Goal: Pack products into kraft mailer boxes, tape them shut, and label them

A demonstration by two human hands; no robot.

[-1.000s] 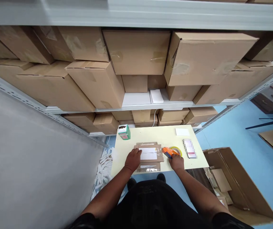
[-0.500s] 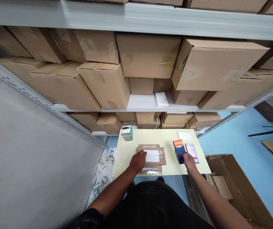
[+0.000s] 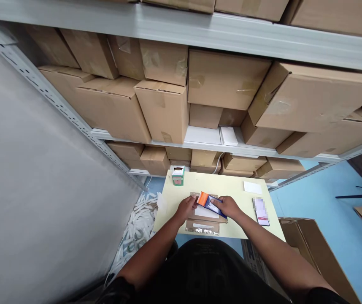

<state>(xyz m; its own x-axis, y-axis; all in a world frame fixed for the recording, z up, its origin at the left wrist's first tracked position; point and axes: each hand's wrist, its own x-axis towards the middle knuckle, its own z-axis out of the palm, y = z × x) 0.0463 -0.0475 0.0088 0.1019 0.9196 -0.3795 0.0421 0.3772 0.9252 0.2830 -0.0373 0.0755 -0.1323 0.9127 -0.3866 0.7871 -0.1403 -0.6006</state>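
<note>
A flat brown cardboard parcel [image 3: 205,218] with a white label lies near the front edge of a small pale yellow table [image 3: 238,194]. My left hand [image 3: 186,208] rests on the parcel's left end, fingers curled on it. My right hand [image 3: 228,207] holds a blue and orange packet [image 3: 209,201] over the top of the parcel; the packet's orange end points left, close to my left fingers.
A small green and white box [image 3: 178,175] stands at the table's back left, a white card [image 3: 252,187] at the back right, a phone-like item [image 3: 261,212] on the right. Metal shelving [image 3: 219,36] packed with cardboard boxes rises behind. An open carton [image 3: 323,249] sits on the blue floor at right, white scraps [image 3: 138,223] at left.
My right hand has carried the blue and orange packet from the right side of the table leftward onto the parcel. The left hand stays on the parcel. The view has tilted left.
</note>
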